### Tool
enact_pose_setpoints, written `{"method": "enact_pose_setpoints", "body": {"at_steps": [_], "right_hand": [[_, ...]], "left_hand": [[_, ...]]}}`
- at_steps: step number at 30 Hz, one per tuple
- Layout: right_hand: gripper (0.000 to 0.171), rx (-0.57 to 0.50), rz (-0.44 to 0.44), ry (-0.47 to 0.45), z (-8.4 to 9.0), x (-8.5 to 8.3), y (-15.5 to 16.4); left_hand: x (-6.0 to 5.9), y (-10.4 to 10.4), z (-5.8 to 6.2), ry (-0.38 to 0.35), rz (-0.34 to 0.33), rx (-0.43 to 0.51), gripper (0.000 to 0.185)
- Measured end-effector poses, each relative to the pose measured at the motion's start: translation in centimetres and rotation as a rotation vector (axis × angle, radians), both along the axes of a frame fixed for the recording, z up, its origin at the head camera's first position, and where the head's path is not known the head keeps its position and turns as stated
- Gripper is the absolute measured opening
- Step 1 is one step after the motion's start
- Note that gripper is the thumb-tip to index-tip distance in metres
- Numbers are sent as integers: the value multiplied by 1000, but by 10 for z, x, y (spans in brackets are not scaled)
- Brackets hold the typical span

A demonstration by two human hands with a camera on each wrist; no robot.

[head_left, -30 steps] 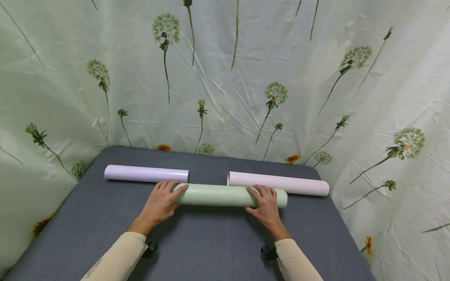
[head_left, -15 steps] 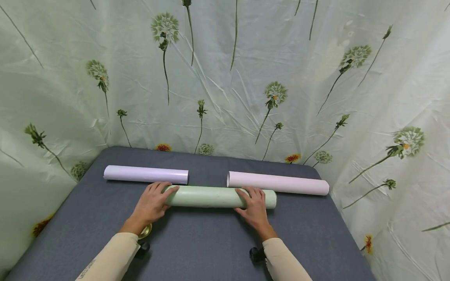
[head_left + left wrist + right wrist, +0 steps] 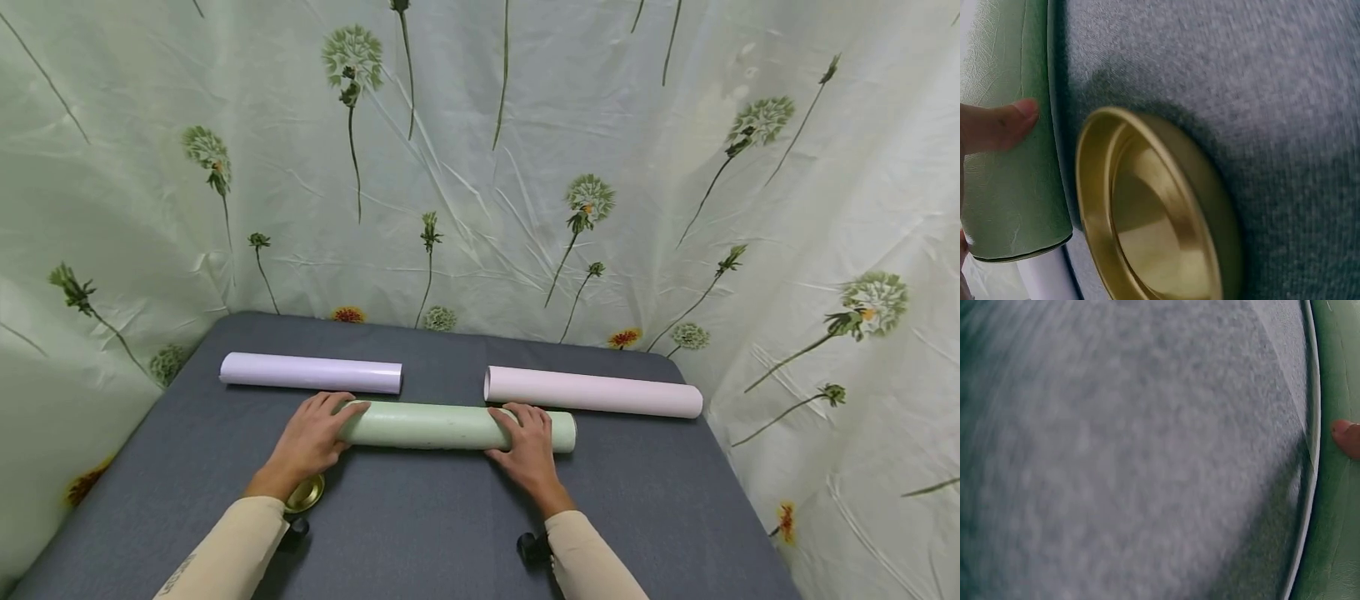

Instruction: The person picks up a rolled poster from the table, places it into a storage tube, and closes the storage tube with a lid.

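Across the grey worktop (image 3: 420,533), backed by a flowered curtain (image 3: 480,167): lying crosswise near the middle, a green roll (image 3: 442,426); behind it and apart, a lilac roll (image 3: 311,372) to the left, a pink roll (image 3: 596,392) to the right. Resting on the green roll's ends, left hand (image 3: 309,442) and right hand (image 3: 529,450), fingers laid fairly straight over it, thumbs against its near side. Beside the left wrist, a small gold dish (image 3: 305,493)
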State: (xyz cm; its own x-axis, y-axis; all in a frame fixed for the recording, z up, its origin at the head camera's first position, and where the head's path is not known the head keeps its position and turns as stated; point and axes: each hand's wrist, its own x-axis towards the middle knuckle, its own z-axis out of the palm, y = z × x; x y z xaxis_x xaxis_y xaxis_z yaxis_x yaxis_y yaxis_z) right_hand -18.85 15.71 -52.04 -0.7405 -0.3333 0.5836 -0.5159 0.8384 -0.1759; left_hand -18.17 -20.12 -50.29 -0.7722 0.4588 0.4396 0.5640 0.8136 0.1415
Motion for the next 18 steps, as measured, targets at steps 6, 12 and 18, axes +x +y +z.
{"method": "enact_pose_setpoints", "body": {"at_steps": [6, 12, 18], "right_hand": [[68, 5, -23, -20, 0, 2, -3], [69, -19, -35, -16, 0, 3, -3], [69, -23, -28, -40, -1, 1, -7]], "left_hand": [[-1, -1, -4, -2, -5, -2, 69], [-3, 2, -3, -14, 0, -20, 69], [-2, -1, -1, -56, 30, -30, 69]]}}
